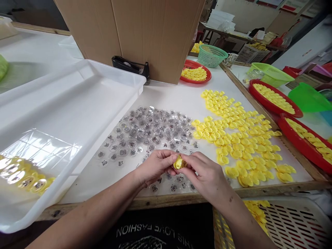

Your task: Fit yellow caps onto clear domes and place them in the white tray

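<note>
Between the fingertips of my left hand (159, 166) and my right hand (204, 173) is a small yellow plastic piece (178, 162), pinched from both sides above the table's front edge. Fingers hide part of it. Just beyond and below my hands spread many clear round discs (147, 128) with small dark printed figures. To the right lie many loose yellow plastic pieces (241, 145), round and shallow. A white tray (109, 121) at the left holds yellow pieces with clear printed faces (26, 178) in its near corner.
A tall cardboard box (145, 38) stands at the back, with a black tape dispenser (132, 67) before it. Red plates (275, 98) of yellow pieces and a green basket (212, 55) are farther right. Below the wooden edge sits a white crate (298, 221).
</note>
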